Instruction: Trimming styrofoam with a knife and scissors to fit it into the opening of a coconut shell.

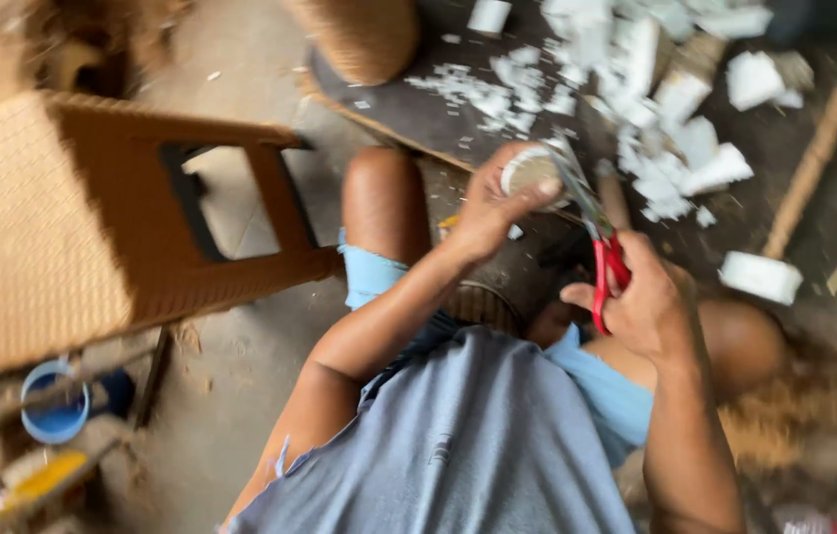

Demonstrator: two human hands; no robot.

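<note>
Fingers of the left hand curl around a small round piece, gripping it at the rim; its pale ring faces the camera with a tan centre, and motion blur hides finer detail. Fingers of the right hand are clenched through the red handles of the scissors. The scissors' long axis runs from the handles at lower right up and left, with the grey blades pointing toward the round piece and reaching its right edge. Whether the blades are parted cannot be told. Both hands work above the person's bare knees, just over a dark mat littered with white scraps. A brown woven stool stands at left, tilted in view. A blue tub lies at lower left.
</note>
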